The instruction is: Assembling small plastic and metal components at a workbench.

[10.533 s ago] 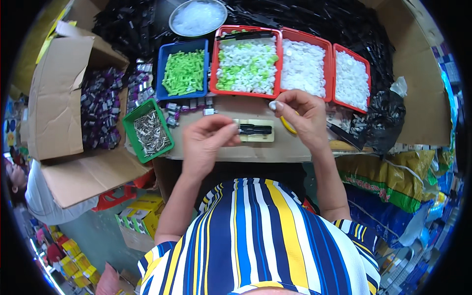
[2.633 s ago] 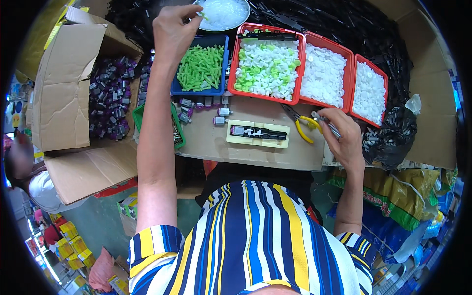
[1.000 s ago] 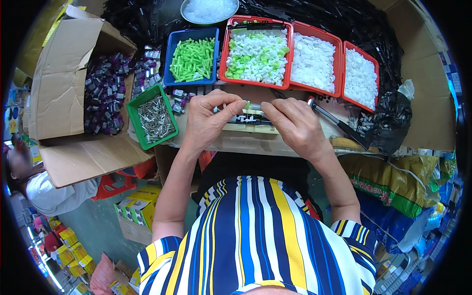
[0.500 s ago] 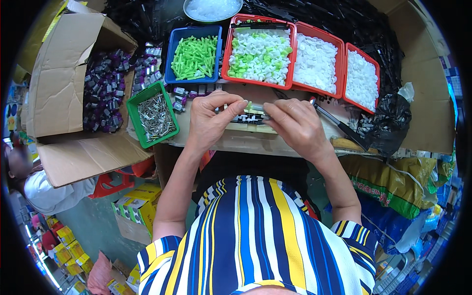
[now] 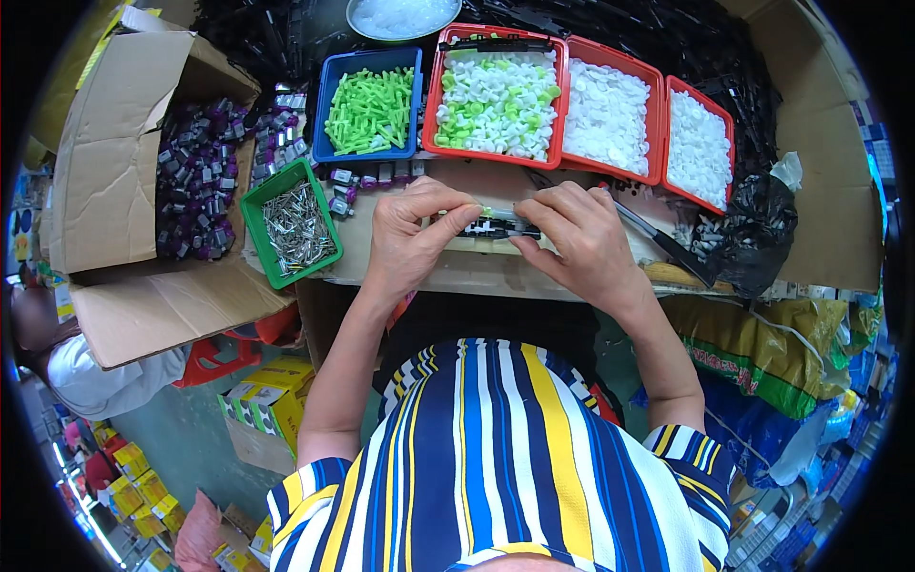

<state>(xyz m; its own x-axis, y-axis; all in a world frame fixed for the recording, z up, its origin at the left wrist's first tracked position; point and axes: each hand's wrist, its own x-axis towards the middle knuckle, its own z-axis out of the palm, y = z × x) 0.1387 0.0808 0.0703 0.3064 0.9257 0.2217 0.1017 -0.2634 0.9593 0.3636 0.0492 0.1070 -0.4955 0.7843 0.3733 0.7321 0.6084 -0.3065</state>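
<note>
Brown cardboard (image 5: pixel 457 275) covers your bench; mid-frame on it, the black housing (image 5: pixel 496 230) lies in a cream tray (image 5: pixel 477 246). Your right hand (image 5: pixel 583 236), bunched half a second ago, now has its thumb apart from its fingers; I cannot tell what they grip. Your left hand (image 5: pixel 415 229) pinches, apparently on the light green piece (image 5: pixel 488 211), which appears lower, so probably nearer the housing. Blue (image 5: pixel 367 158) and red bins (image 5: pixel 488 157) line the upper middle; an open carton (image 5: pixel 114 143) of small motors (image 5: pixel 195 181) fills the upper left, and another person's pale sleeve (image 5: pixel 110 372) shows below.
</note>
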